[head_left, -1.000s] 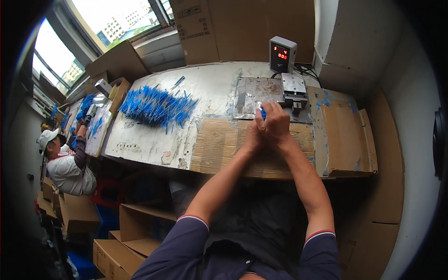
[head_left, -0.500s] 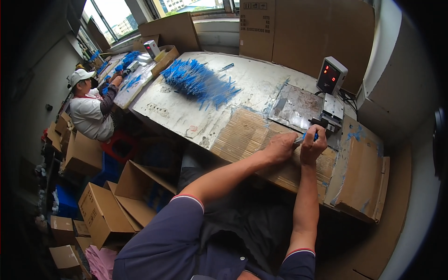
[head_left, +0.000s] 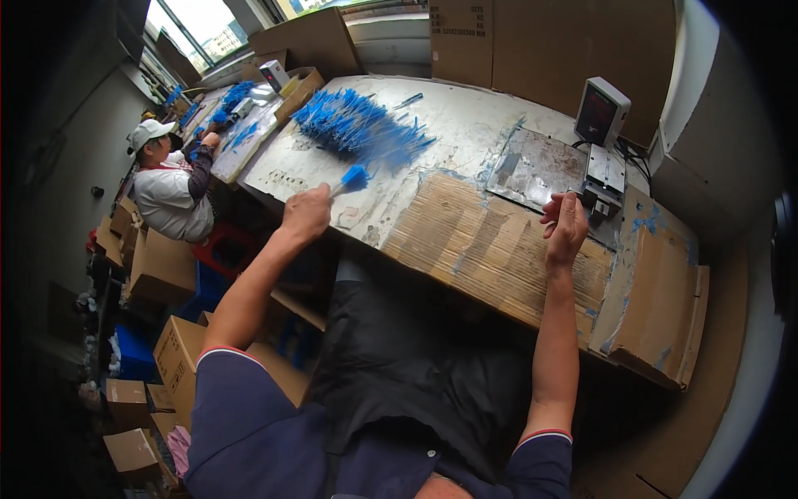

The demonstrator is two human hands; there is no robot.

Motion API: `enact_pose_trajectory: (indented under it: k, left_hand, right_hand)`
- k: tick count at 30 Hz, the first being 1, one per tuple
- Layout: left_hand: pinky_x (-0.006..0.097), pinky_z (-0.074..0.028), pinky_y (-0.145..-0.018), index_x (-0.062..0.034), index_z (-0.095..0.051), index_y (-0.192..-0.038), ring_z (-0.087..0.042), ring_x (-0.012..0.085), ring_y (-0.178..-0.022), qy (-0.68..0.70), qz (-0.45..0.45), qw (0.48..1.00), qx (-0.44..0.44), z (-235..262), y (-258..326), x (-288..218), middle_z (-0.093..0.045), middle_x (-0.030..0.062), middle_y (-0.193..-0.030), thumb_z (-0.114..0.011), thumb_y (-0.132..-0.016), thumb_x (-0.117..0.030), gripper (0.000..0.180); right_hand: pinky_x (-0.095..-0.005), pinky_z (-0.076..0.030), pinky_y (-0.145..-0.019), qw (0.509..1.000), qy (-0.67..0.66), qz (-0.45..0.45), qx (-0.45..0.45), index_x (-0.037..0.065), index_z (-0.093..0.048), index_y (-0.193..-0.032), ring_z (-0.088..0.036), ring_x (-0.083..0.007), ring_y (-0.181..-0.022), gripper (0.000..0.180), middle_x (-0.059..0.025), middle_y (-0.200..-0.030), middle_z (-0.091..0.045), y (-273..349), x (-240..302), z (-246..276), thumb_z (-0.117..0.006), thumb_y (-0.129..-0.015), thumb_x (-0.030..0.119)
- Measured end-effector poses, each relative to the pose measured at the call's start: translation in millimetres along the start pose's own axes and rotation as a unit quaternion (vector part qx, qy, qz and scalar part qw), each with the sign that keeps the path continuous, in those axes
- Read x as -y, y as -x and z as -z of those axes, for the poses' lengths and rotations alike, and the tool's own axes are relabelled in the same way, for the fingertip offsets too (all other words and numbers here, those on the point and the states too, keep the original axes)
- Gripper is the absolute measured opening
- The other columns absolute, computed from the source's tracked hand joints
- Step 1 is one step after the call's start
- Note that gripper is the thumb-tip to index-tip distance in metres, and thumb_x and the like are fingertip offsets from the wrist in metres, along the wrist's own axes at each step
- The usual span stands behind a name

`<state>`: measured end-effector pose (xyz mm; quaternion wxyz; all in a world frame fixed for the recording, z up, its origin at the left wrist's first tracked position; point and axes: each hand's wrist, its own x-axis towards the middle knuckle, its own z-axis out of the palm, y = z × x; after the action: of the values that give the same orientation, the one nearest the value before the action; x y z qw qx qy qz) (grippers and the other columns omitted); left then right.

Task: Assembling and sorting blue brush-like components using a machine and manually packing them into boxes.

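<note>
While our left grip (head_left: 307,214) clamps the pale end of a slim bundle of blue-tipped sticks (head_left: 356,178), probably so they stay together, we hold it just this side of the blue-and-white stick heap (head_left: 353,123); our right grip (head_left: 566,226), fingers loosely apart, hangs well right of that heap.

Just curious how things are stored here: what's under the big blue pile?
White tabletop shows around the blue pile, which appears to rest on it. Whatever lies directly beneath is covered and can't be seen.
</note>
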<state>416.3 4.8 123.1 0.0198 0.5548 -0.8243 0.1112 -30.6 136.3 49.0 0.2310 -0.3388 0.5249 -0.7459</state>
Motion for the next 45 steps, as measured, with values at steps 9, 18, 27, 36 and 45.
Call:
enact_pose_trajectory:
  k: [9,18,27,36,45]
  left_hand:
    - [0.049,-0.060,-0.072,-0.0056,-0.057,-0.104,-0.075,0.0395,-0.083,-0.196,0.072,0.978,0.003,-71.0,21.3,98.8,-0.073,0.0195,-0.086,-0.053,-0.098,-0.012,0.010]
    - [0.050,-0.059,-0.064,-0.0049,-0.054,-0.102,-0.074,0.0378,-0.076,-0.148,0.210,0.907,-0.335,8.7,-26.2,136.6,-0.071,0.0184,-0.084,-0.055,-0.100,-0.018,0.013]
    - [0.049,-0.059,-0.065,-0.0053,-0.053,-0.106,-0.074,0.0401,-0.077,-0.156,0.181,0.945,-0.224,19.4,-30.1,141.5,-0.072,0.0190,-0.084,-0.057,-0.100,-0.020,0.017]
    - [0.055,-0.058,-0.076,-0.0044,-0.057,-0.104,-0.074,0.0426,-0.084,-0.140,0.148,0.974,-0.095,-33.8,4.1,176.8,-0.074,0.0215,-0.088,-0.054,-0.097,-0.012,0.011]
    - [0.059,-0.054,-0.075,-0.0056,-0.055,-0.102,-0.071,0.0458,-0.090,-0.053,0.136,0.980,0.131,-117.5,36.1,174.2,-0.072,0.0247,-0.094,-0.055,-0.104,-0.030,0.025]
  right_hand:
    - [-0.0199,-0.039,-0.047,0.998,0.014,-0.030,0.062,0.002,-0.067,-0.098,-0.056,-0.0070,-0.059,0.046,-0.0031,-0.076,-0.064,4.7,-12.3,-4.5,-0.048,-0.111,0.041]
    - [-0.0202,-0.038,-0.046,0.990,0.099,-0.056,0.086,0.001,-0.068,-0.094,-0.054,-0.0064,-0.056,0.046,-0.0024,-0.073,-0.063,-2.6,-19.5,-0.9,-0.052,-0.110,0.042]
    - [-0.0232,-0.042,-0.052,0.972,0.184,-0.078,0.126,0.001,-0.067,-0.090,-0.051,-0.0060,-0.057,0.041,-0.0003,-0.071,-0.060,-0.6,-23.7,5.5,-0.056,-0.109,0.037]
    - [-0.0233,-0.045,-0.055,0.973,0.178,-0.068,0.129,0.001,-0.071,-0.093,-0.055,-0.0060,-0.059,0.032,-0.0019,-0.072,-0.064,-0.7,-41.7,-4.3,-0.066,-0.104,0.031]
    - [-0.0225,-0.045,-0.054,0.969,0.203,-0.043,0.136,0.002,-0.071,-0.091,-0.056,-0.0062,-0.058,0.027,-0.0015,-0.070,-0.065,2.0,-37.6,-17.8,-0.069,-0.102,0.027]
